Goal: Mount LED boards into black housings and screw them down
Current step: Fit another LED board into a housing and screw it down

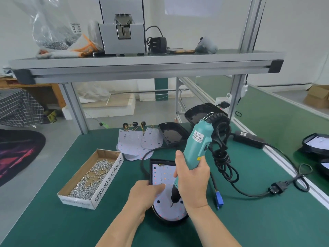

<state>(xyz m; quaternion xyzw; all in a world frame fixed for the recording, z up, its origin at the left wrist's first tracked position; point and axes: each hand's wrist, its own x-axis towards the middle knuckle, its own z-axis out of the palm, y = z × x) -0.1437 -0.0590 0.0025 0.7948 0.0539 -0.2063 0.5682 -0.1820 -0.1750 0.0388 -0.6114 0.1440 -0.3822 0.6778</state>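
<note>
A white LED board (162, 176) lies inside a black housing (161, 219) on the green mat in front of me. My right hand (193, 180) grips a teal electric screwdriver (196, 145), held tilted, with its bit tip touching the near part of the board. My left hand (144, 195) rests on the housing's left edge, its straight fingers pressing on the board. Several loose LED boards (137, 141) with wires lie farther back. Empty black housings (171, 133) stand behind them.
A cardboard tray of screws (89, 177) marked SPRING BALANCER sits at the left. The screwdriver's black cord (224, 168) coils to the right, ending near a blue connector (219, 200). A power adapter (248, 139) and finished housings (316, 143) lie at the right. An aluminium shelf (142, 66) spans overhead.
</note>
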